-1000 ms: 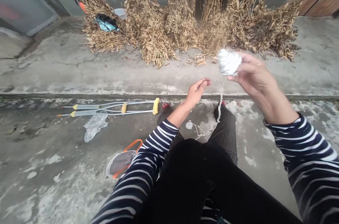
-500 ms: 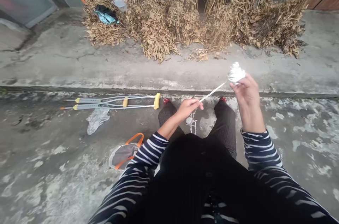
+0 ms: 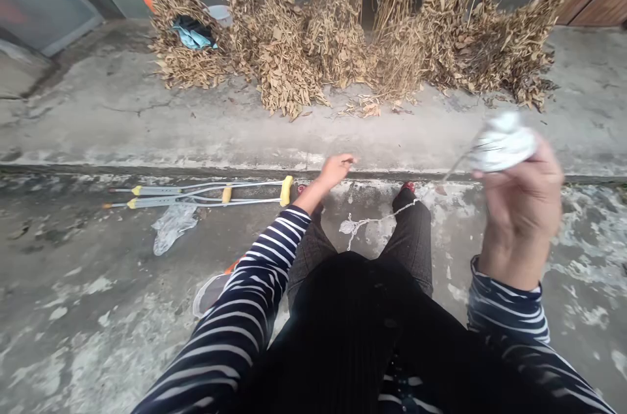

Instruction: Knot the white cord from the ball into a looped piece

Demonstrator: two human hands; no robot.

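A ball of white cord (image 3: 504, 143), blurred by motion, is gripped from below by the fingers of my right hand (image 3: 522, 205) at the right. From the ball, a strand of white cord (image 3: 379, 219) slants down to the left and runs to the ground between my feet, where a small white tangle (image 3: 347, 226) lies. My left hand (image 3: 336, 170) hovers left of centre, apart from the strand, with fingers curled together and nothing visible in them.
Crutches (image 3: 206, 193) with yellow pads lie at left beside a clear plastic bag (image 3: 174, 226). A grey bag (image 3: 208, 293) with orange handles is partly behind my left sleeve. Dried plant bundles (image 3: 289, 55) line the wall beyond a concrete step edge (image 3: 235, 167).
My left hand has let go of the cord and moved up and left. My right hand has carried the ball to the right and nearer the camera; the strand now hangs lower.
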